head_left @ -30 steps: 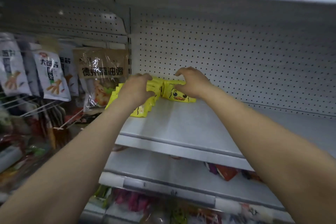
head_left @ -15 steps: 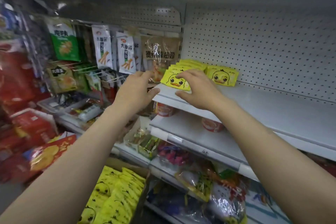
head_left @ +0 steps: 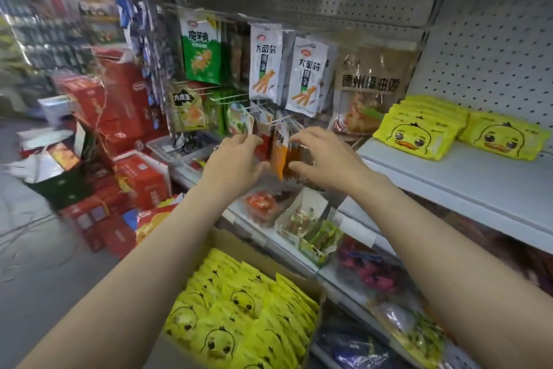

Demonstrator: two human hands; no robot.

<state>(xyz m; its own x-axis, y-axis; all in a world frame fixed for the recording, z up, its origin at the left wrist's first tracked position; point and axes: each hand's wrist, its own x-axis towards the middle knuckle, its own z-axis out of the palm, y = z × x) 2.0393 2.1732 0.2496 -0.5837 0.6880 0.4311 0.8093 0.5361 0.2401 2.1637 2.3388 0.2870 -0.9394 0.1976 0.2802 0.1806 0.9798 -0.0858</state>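
Both hands are raised to a row of orange packets [head_left: 279,150] that hang from a wire hook [head_left: 278,120] at the front of a pegboard rack, below the white packets [head_left: 264,63] and to the left of a brown bag [head_left: 371,90]. The right hand [head_left: 326,159] is curved into a C, with its fingers at the top of the orange packets and its thumb lower down, so that the right side of the row is held between them. The left hand [head_left: 236,160] is half curled on the other side; its fingertips are laid against a packet at the left end of the row and its thumb is set at the edge of the orange packets, but it cannot be told through the blur whether anything is gripped.

A green packet [head_left: 202,54] is hung higher up on the left. On the grey shelf [head_left: 478,183] to the right, well apart from the hands, stacked yellow packets [head_left: 419,135] with a duck face are laid in two piles side by side. Below the arms a cardboard box [head_left: 239,244] is filled with boxed yellow packets [head_left: 239,308] of the same kind. Red cartons [head_left: 119,105] are piled on the floor [head_left: 30,249] at the left
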